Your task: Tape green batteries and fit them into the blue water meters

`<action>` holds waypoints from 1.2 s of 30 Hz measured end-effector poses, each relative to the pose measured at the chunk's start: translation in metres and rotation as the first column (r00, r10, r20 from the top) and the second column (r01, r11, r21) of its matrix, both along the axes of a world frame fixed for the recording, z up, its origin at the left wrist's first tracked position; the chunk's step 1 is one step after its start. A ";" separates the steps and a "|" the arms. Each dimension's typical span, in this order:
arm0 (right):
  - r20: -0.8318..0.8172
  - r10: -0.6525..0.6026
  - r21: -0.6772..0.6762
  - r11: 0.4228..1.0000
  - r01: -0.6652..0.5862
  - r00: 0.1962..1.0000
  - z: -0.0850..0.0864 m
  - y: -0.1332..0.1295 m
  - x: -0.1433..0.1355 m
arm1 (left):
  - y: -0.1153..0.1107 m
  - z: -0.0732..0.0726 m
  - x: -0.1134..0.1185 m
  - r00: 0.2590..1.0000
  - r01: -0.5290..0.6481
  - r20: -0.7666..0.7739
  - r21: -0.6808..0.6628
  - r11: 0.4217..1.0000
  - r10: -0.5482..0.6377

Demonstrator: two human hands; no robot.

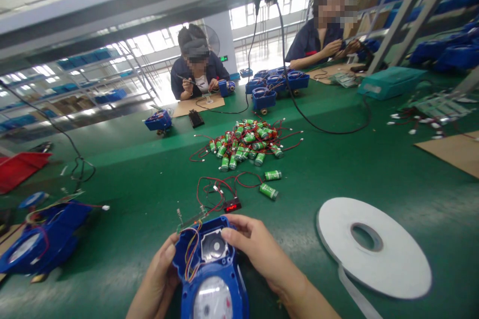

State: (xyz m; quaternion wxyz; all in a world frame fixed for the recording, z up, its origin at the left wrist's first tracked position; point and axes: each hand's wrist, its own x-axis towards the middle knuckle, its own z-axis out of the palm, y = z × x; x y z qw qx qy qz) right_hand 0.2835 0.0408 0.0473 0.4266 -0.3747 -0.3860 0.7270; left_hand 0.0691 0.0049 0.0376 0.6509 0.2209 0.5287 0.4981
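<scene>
A blue plastic housing (238, 279) with an exposed speaker, loose coloured wires and a round clear window is held low in front of me. My left hand (164, 264) grips its left side, near a small circuit board (192, 220) at the top edge. Around the upper right side wraps my right hand (254, 244), thumb on the rim by the speaker. Just beyond lies a small black meter (232, 205) with lit red digits. Red wires (209, 179) run near it, and two green batteries (268, 191) rest close by.
A heap of green wired batteries (243, 144) sits mid-table. To the right lies a large white tape roll (392, 249); at left are another blue housing (48, 239) and a red bin (22, 169). Two people work across the table. A black cable (299, 109) hangs down.
</scene>
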 end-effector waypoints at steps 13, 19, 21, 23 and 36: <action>0.008 0.015 0.015 1.000 -0.015 1.000 0.004 0.000 0.001 | -0.002 0.001 0.001 1.000 0.009 -0.002 -0.018 1.000 -0.009; 0.037 -0.011 0.003 1.000 0.011 0.999 0.004 0.000 0.000 | -0.002 0.001 0.001 1.000 0.000 -0.010 -0.019 1.000 0.000; 0.046 -0.017 0.001 1.000 0.017 0.999 0.004 -0.001 0.001 | -0.002 0.001 0.001 1.000 -0.011 -0.015 -0.027 1.000 0.011; 0.045 -0.017 -0.001 1.000 0.017 0.999 0.004 -0.001 0.001 | -0.002 0.000 0.000 1.000 -0.005 -0.009 -0.034 0.999 0.005; 0.037 -0.030 0.003 1.000 0.030 0.999 0.006 -0.002 0.001 | -0.001 -0.002 -0.004 1.000 0.017 0.026 0.002 1.000 -0.017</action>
